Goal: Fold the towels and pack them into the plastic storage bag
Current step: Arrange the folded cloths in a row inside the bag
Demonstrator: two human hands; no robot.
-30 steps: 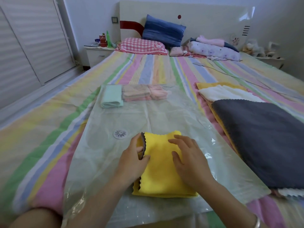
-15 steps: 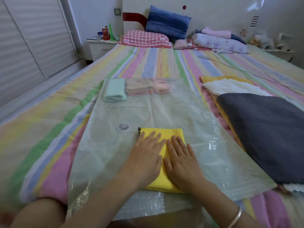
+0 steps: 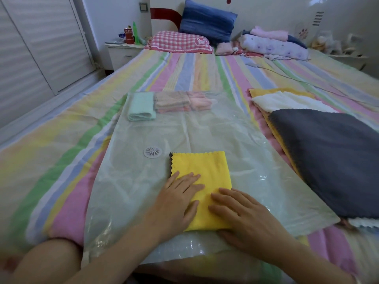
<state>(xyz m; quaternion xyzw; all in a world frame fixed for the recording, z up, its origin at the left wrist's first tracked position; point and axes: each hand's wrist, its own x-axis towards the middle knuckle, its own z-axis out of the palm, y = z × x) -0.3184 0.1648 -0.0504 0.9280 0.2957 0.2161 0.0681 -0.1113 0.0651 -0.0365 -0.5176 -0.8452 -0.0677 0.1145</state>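
Presently pressing down on a folded yellow scallop-edged microfibre towel [image 3: 205, 173] with both hands. Laying the left hand [image 3: 178, 201] palm down over the towel's near left part, fingers straight and close together. Resting the right hand [image 3: 246, 214] palm down on the near right corner, fingers straight and slightly spread, pointing left. Pinching nothing with either hand.

Lying on top of a large clear plastic storage bag [image 3: 205, 132], toward its near end and just right of a round white valve [image 3: 152, 152] set in the film. Showing a dark grey edge along the towel's left side.

Sitting at the bag's far end: a folded mint-green towel [image 3: 141, 106] on the left, and folded beige and pink towels [image 3: 180, 102] just beside it on the right, seen through the film. Spreading flat over a pastel striped bed sheet [image 3: 61, 140].

Lying just beside the bag's right edge: a flat dark grey towel [image 3: 332, 156], overlapping a white towel [image 3: 287, 100] and a mustard-yellow towel [image 3: 264, 91] beneath.
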